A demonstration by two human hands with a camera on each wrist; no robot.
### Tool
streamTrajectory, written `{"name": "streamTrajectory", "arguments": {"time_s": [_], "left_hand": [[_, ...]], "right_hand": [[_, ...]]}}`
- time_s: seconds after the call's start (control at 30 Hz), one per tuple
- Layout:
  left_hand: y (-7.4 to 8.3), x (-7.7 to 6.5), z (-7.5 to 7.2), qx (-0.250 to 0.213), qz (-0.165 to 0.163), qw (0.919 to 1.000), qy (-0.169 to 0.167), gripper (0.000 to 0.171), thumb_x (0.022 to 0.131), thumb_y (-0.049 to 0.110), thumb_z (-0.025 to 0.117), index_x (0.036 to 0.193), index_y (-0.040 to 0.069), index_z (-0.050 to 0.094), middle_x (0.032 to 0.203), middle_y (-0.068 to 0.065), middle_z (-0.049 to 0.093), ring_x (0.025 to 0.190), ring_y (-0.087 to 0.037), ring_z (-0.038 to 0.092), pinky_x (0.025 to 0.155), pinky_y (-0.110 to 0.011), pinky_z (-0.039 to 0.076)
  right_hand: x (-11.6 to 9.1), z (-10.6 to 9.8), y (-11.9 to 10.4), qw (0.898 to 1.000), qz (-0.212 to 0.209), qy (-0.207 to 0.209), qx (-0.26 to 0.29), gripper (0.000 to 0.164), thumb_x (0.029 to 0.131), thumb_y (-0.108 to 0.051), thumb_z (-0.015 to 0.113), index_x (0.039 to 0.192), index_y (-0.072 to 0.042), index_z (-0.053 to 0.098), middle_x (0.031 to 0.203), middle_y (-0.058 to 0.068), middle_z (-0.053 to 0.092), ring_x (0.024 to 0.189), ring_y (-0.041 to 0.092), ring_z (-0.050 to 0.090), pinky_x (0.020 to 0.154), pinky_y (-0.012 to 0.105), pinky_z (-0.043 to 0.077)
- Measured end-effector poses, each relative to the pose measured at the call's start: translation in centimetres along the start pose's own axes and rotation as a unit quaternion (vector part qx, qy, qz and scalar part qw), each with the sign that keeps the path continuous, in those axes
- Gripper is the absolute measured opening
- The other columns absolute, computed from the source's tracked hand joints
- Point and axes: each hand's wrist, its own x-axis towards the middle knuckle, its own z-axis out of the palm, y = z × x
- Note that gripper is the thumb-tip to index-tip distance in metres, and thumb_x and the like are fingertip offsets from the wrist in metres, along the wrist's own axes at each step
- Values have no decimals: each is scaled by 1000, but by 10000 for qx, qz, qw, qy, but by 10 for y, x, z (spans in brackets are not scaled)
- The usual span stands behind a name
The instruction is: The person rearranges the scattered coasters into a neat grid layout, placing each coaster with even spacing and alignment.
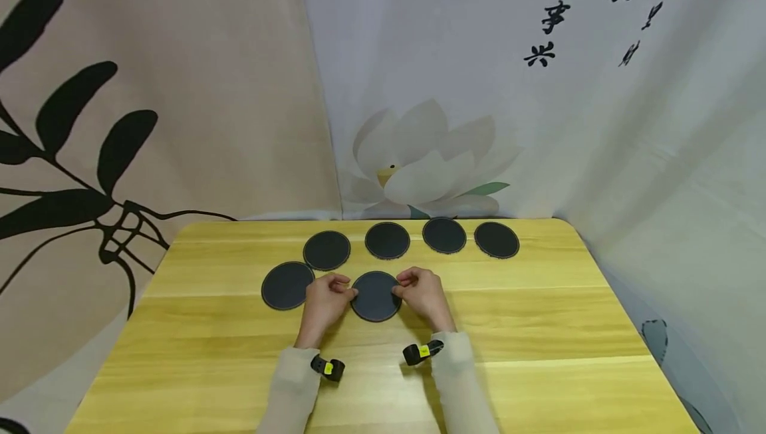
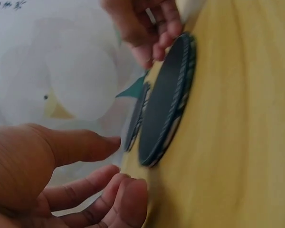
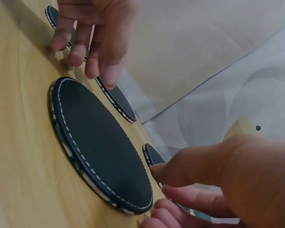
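Note:
A round black coaster (image 1: 376, 298) with a pale stitched rim lies between my two hands, near the middle of the table. My left hand (image 1: 328, 300) is at its left edge; in the left wrist view the thumb and fingers are apart with a gap before the coaster (image 2: 167, 102). On the opposite side is my right hand (image 1: 423, 294), fingers loosely bent, its tips close beside the rim. From the right wrist view, the thumb does not lie over the coaster (image 3: 102, 147); whether a fingertip touches the edge cannot be told. Another black coaster (image 1: 288, 286) lies just left of my left hand.
Beyond my hands, more black coasters (image 1: 326, 250) (image 1: 387, 240) (image 1: 444, 235) (image 1: 497, 240) lie in a curved row toward the back edge of the wooden table (image 1: 538, 354). A printed cloth (image 1: 431, 55) hangs behind the table.

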Motion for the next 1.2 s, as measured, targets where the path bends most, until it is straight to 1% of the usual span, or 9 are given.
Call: {"name": "streamTrajectory", "arguments": {"time_s": [0.2,0.3,0.47,0.57,0.7,0.8,0.93,1.07,1.2], "left_hand": [[-1,3,-27,-125,-66,9999,-11,30,91,20,78,117,5,74,96,-11,74,78,-18,67,68,-28,52],[-1,5,-43,-189,-172,9997,48,31,94,22,75,120,6,72,99,-11,72,79,-19,67,67,-27,52],[-7,8,-66,-638,-356,9971,214,32,96,19,72,124,3,70,101,-11,68,85,-29,69,67,-26,57],[-12,8,-78,-813,-436,9951,359,33,97,19,72,125,2,69,103,-12,68,88,-29,70,67,-22,59],[-18,9,-90,-636,-421,9948,673,34,96,23,73,124,4,70,110,-14,70,94,-23,68,73,-16,54],[-22,11,-98,-505,-391,9940,883,35,96,23,73,125,4,70,118,-17,70,103,-24,66,78,-14,50],[-28,11,-109,-548,-446,9927,975,39,97,22,72,130,3,67,128,-19,67,114,-31,64,80,-13,48],[-34,10,-120,-535,-700,9907,1035,42,97,25,72,134,5,66,134,-18,63,120,-33,61,82,-16,48],[-41,9,-127,-517,-1027,9884,995,46,97,28,71,137,7,64,138,-18,63,125,-35,59,88,-25,49]], "right_hand": [[-1,1,-3,9998,-62,208,43,24,87,-15,80,108,-5,74,99,8,73,83,17,67,76,32,56],[-1,1,-4,9996,-67,232,177,25,88,-16,79,111,-6,74,102,9,73,86,18,68,76,32,57],[-4,6,-7,9982,-338,158,472,29,89,-17,78,115,-6,73,109,12,73,88,20,69,72,30,58],[-6,11,-12,9973,-509,81,523,31,89,-17,79,117,-6,72,113,11,73,92,22,70,76,33,59],[-9,19,-20,9968,-560,-65,568,35,89,-18,80,121,-7,70,117,11,71,99,24,69,82,36,60],[-12,27,-25,9961,-614,-151,611,38,90,-18,79,124,-7,68,121,13,69,101,26,68,84,36,59],[-18,39,-33,9941,-782,-282,701,41,90,-16,78,128,-6,65,123,16,68,103,29,67,84,35,59],[-20,53,-42,9921,-953,-433,692,44,90,-15,77,130,-4,64,122,18,67,102,31,69,83,33,59],[-19,65,-52,9923,-876,-580,651,47,89,-16,78,133,-5,63,122,17,68,102,28,69,85,35,59]]}}
